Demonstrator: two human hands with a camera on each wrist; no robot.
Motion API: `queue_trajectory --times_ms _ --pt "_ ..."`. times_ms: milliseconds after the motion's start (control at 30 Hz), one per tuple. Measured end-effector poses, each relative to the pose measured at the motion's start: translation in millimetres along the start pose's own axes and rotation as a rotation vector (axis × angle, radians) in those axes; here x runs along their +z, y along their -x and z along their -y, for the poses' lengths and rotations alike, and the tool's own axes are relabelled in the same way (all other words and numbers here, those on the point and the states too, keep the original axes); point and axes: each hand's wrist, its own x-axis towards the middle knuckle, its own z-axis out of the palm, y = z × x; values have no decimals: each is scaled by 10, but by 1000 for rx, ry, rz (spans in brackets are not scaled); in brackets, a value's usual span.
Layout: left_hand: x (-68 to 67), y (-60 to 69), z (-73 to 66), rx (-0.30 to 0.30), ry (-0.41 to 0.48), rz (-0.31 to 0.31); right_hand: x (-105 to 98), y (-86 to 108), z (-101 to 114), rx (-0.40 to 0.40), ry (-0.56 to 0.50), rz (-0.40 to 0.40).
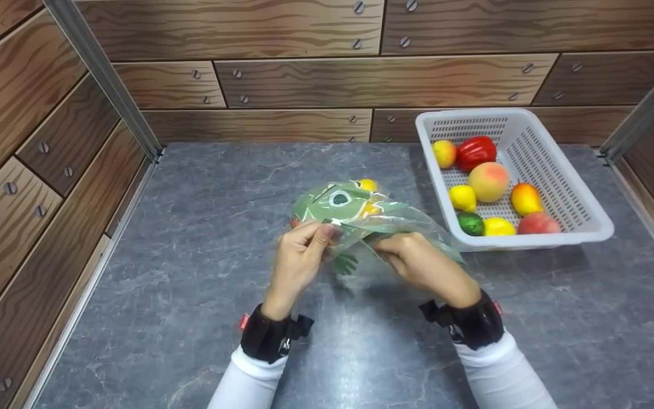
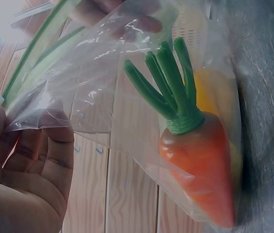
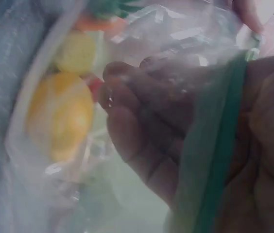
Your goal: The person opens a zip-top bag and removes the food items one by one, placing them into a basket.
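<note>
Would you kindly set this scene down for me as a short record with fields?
Left hand: pinches the bag's edge
Right hand: fingers past the green zip strip, seen through clear plastic
Bag: clear plastic with a green print showing an eye
Inside bag: carrot with green top; orange-yellow fruit; paler yellow item, blurred
Basket: white, right of the bag
Inside basket: red pepper, large peach-coloured fruit, other fruit
Surface: grey, marbled

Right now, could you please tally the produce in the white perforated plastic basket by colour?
Yellow rounded fruits: 3
Shiny red bell pepper: 1
Round orange-pink peach: 1
Round pinkish fruit: 1
Orange-yellow pear-shaped fruit: 1
Rounded green piece: 1
Total in basket: 8
</note>
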Motion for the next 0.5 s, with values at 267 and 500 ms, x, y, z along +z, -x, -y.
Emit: queue_trajectory --times_ms 267,500 --pt "10 9 2 30 -37 0 265 -79 -120 70 -125 -34" --pt "24 10 31 58 -52 -4 355 -111 -155 91 -187 -7"
